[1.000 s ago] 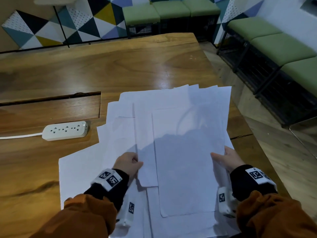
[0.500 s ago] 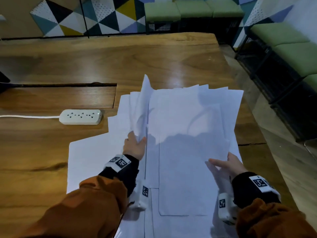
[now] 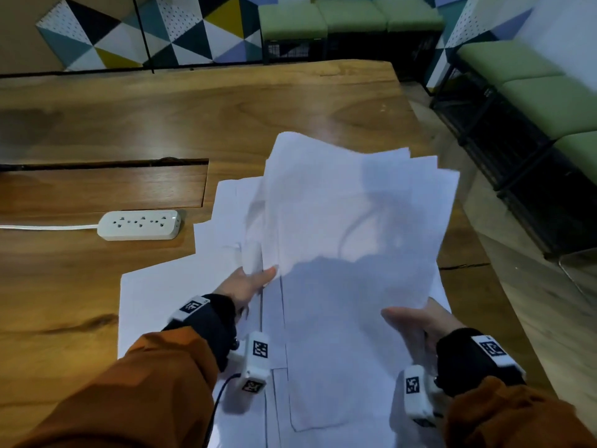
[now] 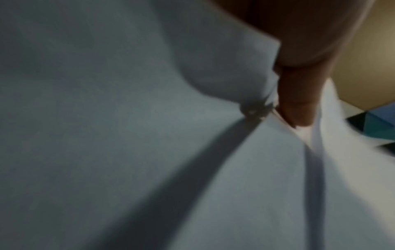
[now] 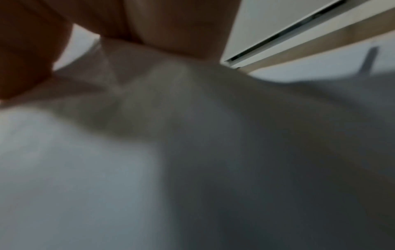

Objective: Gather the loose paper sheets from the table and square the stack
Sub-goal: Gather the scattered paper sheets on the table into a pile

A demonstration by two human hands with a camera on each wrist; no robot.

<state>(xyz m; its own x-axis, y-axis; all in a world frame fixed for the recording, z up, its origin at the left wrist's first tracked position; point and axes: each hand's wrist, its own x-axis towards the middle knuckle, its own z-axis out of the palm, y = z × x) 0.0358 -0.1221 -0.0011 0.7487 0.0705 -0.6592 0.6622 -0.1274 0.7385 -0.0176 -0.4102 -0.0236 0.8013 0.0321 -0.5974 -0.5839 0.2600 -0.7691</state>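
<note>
Several white paper sheets [image 3: 355,205] are raised off the wooden table [image 3: 226,118], fanned and curling at their far edge. My left hand [image 3: 255,281] pinches their left edge, thumb on top; in the left wrist view a finger [image 4: 299,101] presses into creased paper [image 4: 149,135]. At the lower right corner of the bundle my right hand [image 3: 416,321] holds on, thumb showing and fingers under the paper. The blurred right wrist view shows paper [image 5: 149,169] bulging over the fingers. More loose sheets [image 3: 155,302] lie flat underneath, spread to the left and toward me.
A white power strip [image 3: 139,224] with its cord lies left of the papers, in front of a recessed panel [image 3: 103,185] in the table. The table's right edge [image 3: 468,240] runs close to the sheets. Green benches [image 3: 533,101] stand beyond it.
My left hand slid under the left edge of the upper sheets and raised them; that edge stood up steeply and the bundle now hangs tilted between both hands. The right hand stayed at the right edge.
</note>
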